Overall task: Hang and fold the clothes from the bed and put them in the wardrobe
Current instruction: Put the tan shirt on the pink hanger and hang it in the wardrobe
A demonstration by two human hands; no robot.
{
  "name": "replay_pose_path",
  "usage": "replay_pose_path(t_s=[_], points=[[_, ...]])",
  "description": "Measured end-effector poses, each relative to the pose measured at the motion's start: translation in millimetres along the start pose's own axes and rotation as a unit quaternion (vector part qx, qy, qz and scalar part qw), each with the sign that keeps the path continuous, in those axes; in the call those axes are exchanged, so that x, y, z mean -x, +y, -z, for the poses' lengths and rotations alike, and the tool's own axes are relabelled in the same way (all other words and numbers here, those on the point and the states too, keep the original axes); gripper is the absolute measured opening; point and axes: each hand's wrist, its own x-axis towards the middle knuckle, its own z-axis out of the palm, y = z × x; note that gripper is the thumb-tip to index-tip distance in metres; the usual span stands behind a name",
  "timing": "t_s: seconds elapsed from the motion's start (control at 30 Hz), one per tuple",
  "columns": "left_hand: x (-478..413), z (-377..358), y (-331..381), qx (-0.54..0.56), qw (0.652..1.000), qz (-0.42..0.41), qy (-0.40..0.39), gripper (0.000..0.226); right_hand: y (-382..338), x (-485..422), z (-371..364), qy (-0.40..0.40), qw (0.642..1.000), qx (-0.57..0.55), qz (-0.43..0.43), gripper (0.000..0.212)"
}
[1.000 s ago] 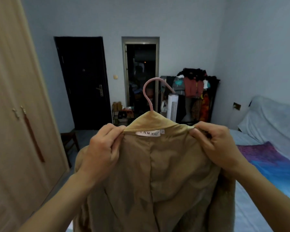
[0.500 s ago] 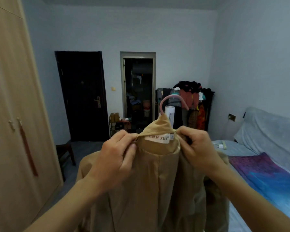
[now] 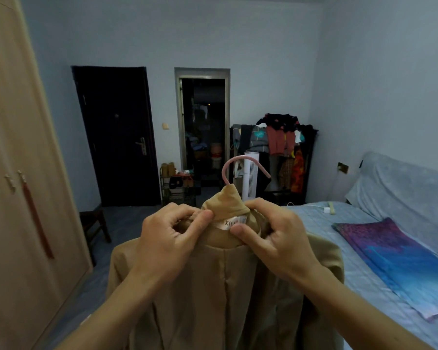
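Tan garment (image 3: 220, 294) seated on a pink hanger (image 3: 240, 165), both hands pinching the collar.

Tan cloth hung in front of the person, between the wardrobe (image 3: 23, 173) and the bed (image 3: 364, 248), its shoulders spread over the hanger arms and the hook standing clear above the neck. The left hand (image 3: 170, 238) and the right hand (image 3: 273, 238) each gripped the collar between thumb and fingers, close beside the hook. To finish the step well, the collar should be centred under the hook, both shoulders levelled, and one hand moved to the hook for carrying to the wardrobe. The white neck label (image 3: 234, 221) was half covered by the right thumb; only "XI" was legible.
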Motion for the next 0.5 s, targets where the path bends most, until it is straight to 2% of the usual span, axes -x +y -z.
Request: replay_pose_path(t_s=[0.13, 0.23, 0.33, 0.5], points=[[9, 8, -5, -0.047, 0.999, -0.006, 0.007, 0.013, -14, -1, -12, 0.010, 0.999, 0.017, -0.036, 0.048], [16, 16, -5, -0.043, 0.999, -0.025, 0.020, 0.009, -22, -2, -21, 0.011, 0.998, 0.038, -0.051, 0.041], [20, 23, -10, -0.034, 0.999, -0.020, 0.033, 0.020, -29, -6, -32, 0.023, 0.995, 0.055, -0.074, 0.040], [31, 36, -17, 0.024, 0.999, 0.018, -0.010, 0.046, -36, 0, -43, 0.021, 0.995, 0.048, -0.084, 0.031]])
